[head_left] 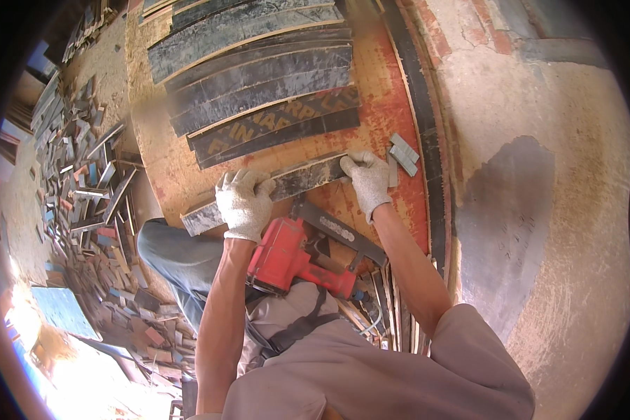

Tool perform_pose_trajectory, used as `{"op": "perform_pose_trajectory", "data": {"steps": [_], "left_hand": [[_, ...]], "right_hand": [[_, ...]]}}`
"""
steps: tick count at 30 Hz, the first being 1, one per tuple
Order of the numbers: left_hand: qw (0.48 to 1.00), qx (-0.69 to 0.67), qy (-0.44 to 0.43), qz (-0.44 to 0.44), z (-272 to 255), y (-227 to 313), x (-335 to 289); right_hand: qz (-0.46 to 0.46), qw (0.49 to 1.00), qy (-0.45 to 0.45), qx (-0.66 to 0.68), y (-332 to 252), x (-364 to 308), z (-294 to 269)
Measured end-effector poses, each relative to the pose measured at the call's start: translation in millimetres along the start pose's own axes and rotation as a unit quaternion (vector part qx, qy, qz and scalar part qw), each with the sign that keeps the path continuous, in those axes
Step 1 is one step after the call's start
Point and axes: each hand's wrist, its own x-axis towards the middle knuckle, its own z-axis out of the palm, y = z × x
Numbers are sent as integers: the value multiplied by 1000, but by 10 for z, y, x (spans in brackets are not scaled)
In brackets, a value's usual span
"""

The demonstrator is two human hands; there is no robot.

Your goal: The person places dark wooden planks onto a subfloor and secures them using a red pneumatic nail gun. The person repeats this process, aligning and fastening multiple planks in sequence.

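A narrow, dark-faced plywood strip (306, 178) lies slantwise across the near part of the work table (390, 98). My left hand (245, 203), in a pale knit glove, is closed over the strip left of its middle. At its right end, my right hand (368, 183), gloved the same way, grips it with thumb and fingers. Just below the strip, between my forearms, rests a red nail gun (278, 255) with a long dark magazine (343, 236). To the right of my right hand are grey strips of collated nails (404, 155).
Several dark plywood boards (259, 84) lie in overlapping rows farther up the table. A heap of wood offcuts (112, 259) covers the floor on the left. Upright thin strips (395, 308) stand near my right elbow. A grey patch (507, 231) marks the concrete on the right.
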Motion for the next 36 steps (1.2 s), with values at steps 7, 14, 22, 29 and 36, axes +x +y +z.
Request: {"op": "perform_pose_trajectory", "data": {"steps": [7, 14, 22, 29, 36], "left_hand": [[1000, 6, -3, -16, -25, -8, -1], [1000, -4, 11, 2, 32, -12, 5], [1000, 6, 10, -7, 22, -63, 16], [1000, 12, 14, -13, 10, -15, 3], [1000, 9, 14, -17, -2, 12, 13]], "right_hand": [[-362, 853, 20, -376, -28, -908, -79], [-38, 844, -255, -470, 357, -1893, 250], [-154, 862, -305, -374, -309, -1594, -492], [108, 974, -125, -152, -1102, -1419, -798], [129, 969, -122, -172, -1060, -1115, -830]]}}
